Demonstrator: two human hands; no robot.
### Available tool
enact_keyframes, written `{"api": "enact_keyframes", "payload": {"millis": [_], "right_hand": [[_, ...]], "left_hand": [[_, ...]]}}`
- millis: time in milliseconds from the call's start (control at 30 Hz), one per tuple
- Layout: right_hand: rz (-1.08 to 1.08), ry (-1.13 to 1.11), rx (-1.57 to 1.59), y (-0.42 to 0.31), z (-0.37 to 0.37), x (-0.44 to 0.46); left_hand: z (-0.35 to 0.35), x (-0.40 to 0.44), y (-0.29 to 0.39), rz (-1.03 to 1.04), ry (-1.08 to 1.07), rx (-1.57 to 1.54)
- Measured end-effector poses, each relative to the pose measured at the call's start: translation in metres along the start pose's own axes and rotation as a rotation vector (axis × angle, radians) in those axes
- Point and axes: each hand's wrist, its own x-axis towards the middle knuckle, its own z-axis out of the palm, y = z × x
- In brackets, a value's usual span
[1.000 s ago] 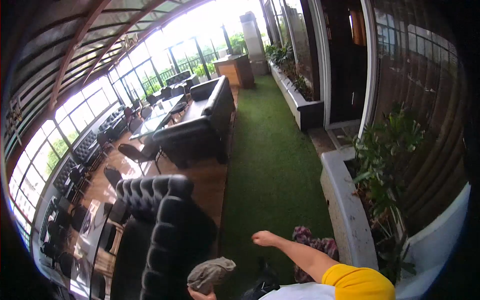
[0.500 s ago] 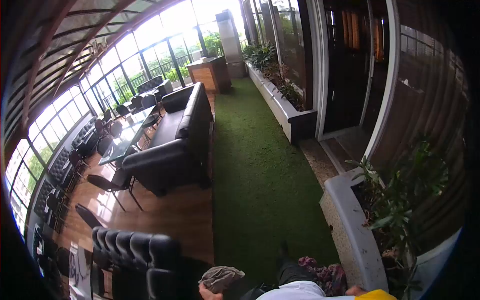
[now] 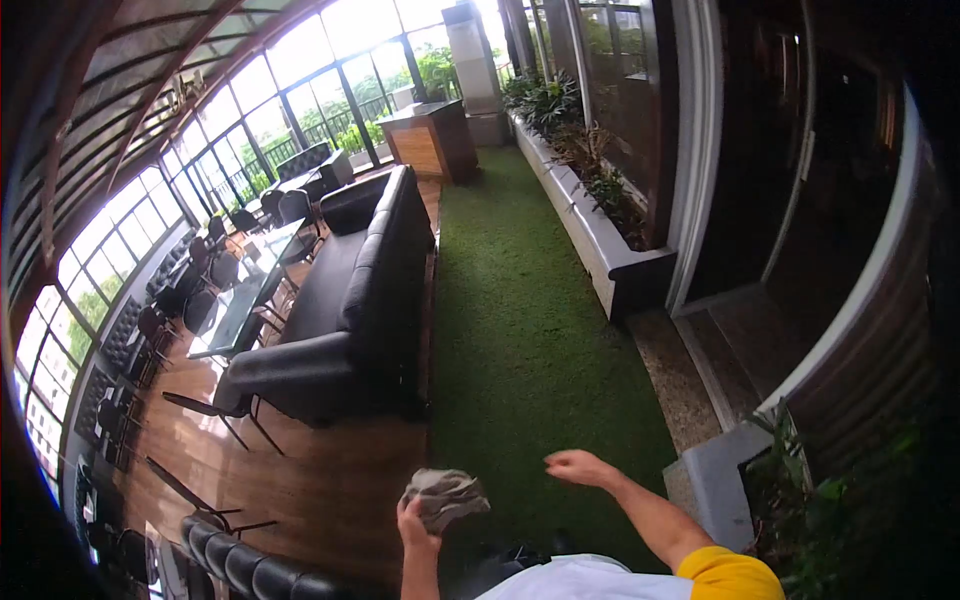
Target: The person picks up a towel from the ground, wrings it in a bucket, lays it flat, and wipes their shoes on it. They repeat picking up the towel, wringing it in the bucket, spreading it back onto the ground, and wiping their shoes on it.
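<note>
My left hand (image 3: pixel 411 522) is wrapped round a crumpled grey-beige cloth (image 3: pixel 446 498), held in front of my body at the bottom middle. Out over the green turf to the right, my right hand (image 3: pixel 582 467) has its fingers curled together, and no object shows in it. The two hands are apart, the right one a little farther forward than the cloth. My white shirt with a yellow sleeve (image 3: pixel 735 575) fills the bottom edge.
A strip of green artificial turf (image 3: pixel 515 300) runs forward. Left of it stand a black sofa (image 3: pixel 375 290), a glass table (image 3: pixel 240 310) and chairs on a wooden floor. Planters (image 3: pixel 590 235) and a doorway (image 3: pixel 750 220) line the right. A wooden counter (image 3: pixel 430 140) stands ahead.
I have moved forward along the turf. Both hands have risen into view, the left with the grey cloth. The right arm has reached forward, and the dark patterned cloth beside me is out of view.
</note>
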Motion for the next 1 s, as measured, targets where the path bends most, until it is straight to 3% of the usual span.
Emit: {"api": "enact_keyframes", "payload": {"millis": [33, 100, 200, 233, 300, 333, 433, 567, 667, 733, 867, 1000], "right_hand": [[0.134, -0.111, 0.190, -0.073, -0.015, 0.029], [-0.054, -0.141, 0.220, -0.144, -0.028, 0.084], [-0.279, -0.200, 0.052, -0.132, -0.041, 0.189], [-0.245, -0.186, 0.015, -0.141, -0.059, 0.209], [-0.242, -0.286, 0.296, -0.114, -0.089, 0.273], [-0.169, -0.179, 0.406, -0.120, -0.107, 0.289], [0.040, 0.112, 0.187, -0.140, -0.175, 0.343], [0.093, 0.330, 0.245, -0.140, -0.256, 0.421], [0.065, 0.468, 0.309, -0.135, -0.298, 0.477], [0.039, 0.555, 0.326, -0.128, -0.330, 0.516], [0.000, 0.574, 0.234, -0.114, -0.394, 0.607], [-0.026, 0.537, 0.230, -0.093, -0.476, 0.711]], "left_hand": [[0.030, 0.021, -0.001, 0.000, -0.008, 0.034], [0.081, 0.070, -0.007, 0.002, -0.072, 0.103], [0.145, 0.153, -0.021, -0.017, -0.188, 0.192], [0.163, 0.181, -0.023, 0.005, -0.268, 0.207], [0.204, 0.236, -0.022, 0.004, -0.367, 0.245], [0.226, 0.259, -0.017, -0.023, -0.383, 0.275], [0.288, 0.354, -0.016, -0.105, -0.502, 0.286], [0.379, 0.469, -0.017, -0.020, -0.741, 0.437], [0.444, 0.516, 0.005, -0.256, -0.799, 0.573], [0.482, 0.561, -0.002, -0.219, -0.809, 0.554], [0.546, 0.670, -0.034, -0.026, -0.778, 0.608], [0.618, 0.772, -0.048, -0.035, -0.742, 0.552]]}}
